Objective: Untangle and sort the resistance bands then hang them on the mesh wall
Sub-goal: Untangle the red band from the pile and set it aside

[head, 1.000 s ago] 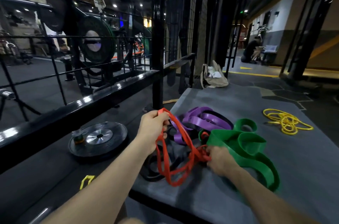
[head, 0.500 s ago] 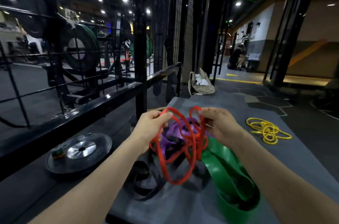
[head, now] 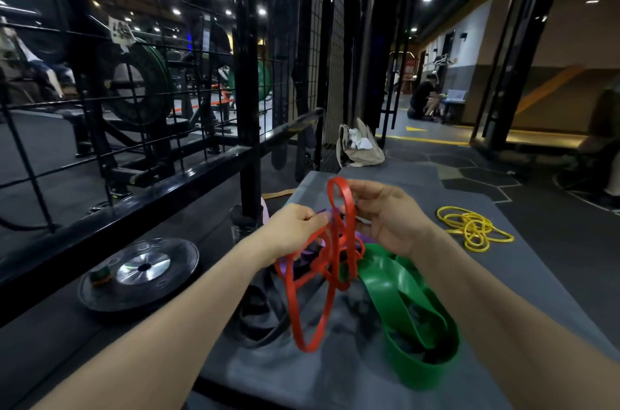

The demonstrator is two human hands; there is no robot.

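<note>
A thin red band [head: 322, 275] hangs in tangled loops between both hands above the grey mat [head: 503, 292]. My left hand [head: 295, 230] grips its left strands; my right hand [head: 385, 218] pinches an upright loop at the top. Under them lie a wide green band [head: 409, 309], a black band [head: 265, 319] and a purple band [head: 307, 253], mostly hidden by my hands. A thin yellow band [head: 473, 228] lies coiled apart at the right. The black mesh wall [head: 322, 50] rises behind the mat.
A black rail [head: 134, 208] and post [head: 246, 91] run along the left. A weight plate [head: 141, 272] lies on the floor beside the mat. A beige bag [head: 359, 146] sits at the mat's far end. A person [head: 424, 101] crouches far down the corridor.
Both hands lifted the red band off the pile. My right hand rose from the mat to the band's top loop and now sits close to my left hand.
</note>
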